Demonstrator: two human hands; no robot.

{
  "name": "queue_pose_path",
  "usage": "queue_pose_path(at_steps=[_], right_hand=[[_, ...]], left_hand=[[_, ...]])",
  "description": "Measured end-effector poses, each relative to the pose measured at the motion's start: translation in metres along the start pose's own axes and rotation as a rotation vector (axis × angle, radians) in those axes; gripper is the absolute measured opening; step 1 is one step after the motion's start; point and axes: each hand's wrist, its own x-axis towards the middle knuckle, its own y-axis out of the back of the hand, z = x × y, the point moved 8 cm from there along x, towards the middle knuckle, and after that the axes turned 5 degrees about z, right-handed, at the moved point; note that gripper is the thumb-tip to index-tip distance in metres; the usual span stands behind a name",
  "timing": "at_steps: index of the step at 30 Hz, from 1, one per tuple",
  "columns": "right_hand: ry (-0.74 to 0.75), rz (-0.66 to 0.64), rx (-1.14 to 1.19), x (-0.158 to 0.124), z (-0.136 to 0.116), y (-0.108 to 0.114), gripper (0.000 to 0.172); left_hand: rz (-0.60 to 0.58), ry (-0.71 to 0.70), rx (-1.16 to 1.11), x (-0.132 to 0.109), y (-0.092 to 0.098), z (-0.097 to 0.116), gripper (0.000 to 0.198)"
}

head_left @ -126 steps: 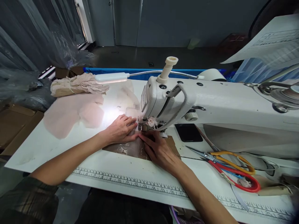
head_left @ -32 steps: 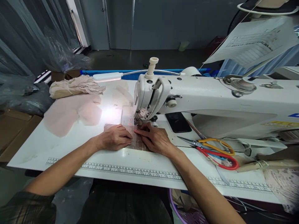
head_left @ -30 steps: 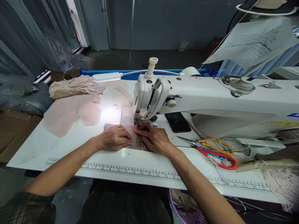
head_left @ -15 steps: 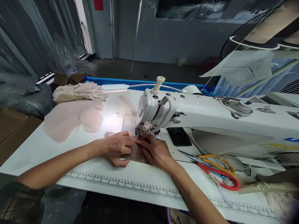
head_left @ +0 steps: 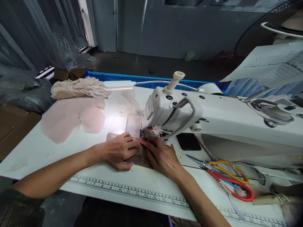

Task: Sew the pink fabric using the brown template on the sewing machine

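Note:
At the sewing machine, my left hand is closed, its curled fingertips on a piece of thin sheer fabric just in front of the needle area. My right hand lies on the fabric's right side, its thumb and fingers drawn together at the edge close to the presser foot. Both hands' fingertips almost meet there. The fabric between them is partly hidden by the fingers. A clear plastic guide plate stands just behind my left fingertips.
Pale pink sheer pieces and a tied lace bundle lie at the left. A lamp shines on the table. Right of my hands are a black phone, red-handled scissors and yellow-handled scissors. A ruler strip runs along the front edge.
The view has shifted slightly, so the machine looks larger and further right. Both hands stay at the presser foot with the fabric, moved only a little.

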Motion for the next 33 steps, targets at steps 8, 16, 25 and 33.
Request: queue_pose_path(at_steps=[8,16,25,33], right_hand=[[-0.001,0.014,-0.022,0.002,0.0,0.001,0.04],[0.017,0.058,0.056,0.001,-0.003,0.006,0.037],[0.031,0.079,0.045,0.001,-0.004,0.005,0.038],[0.006,0.053,0.018,-0.001,0.001,-0.008,0.04]], left_hand=[[-0.024,0.052,0.053,-0.002,-0.005,-0.006,0.031],[-0.017,0.124,0.043,-0.001,-0.009,-0.016,0.037],[-0.082,0.152,0.073,-0.001,-0.01,-0.025,0.047],[-0.121,0.158,0.079,0.001,-0.01,-0.029,0.045]])
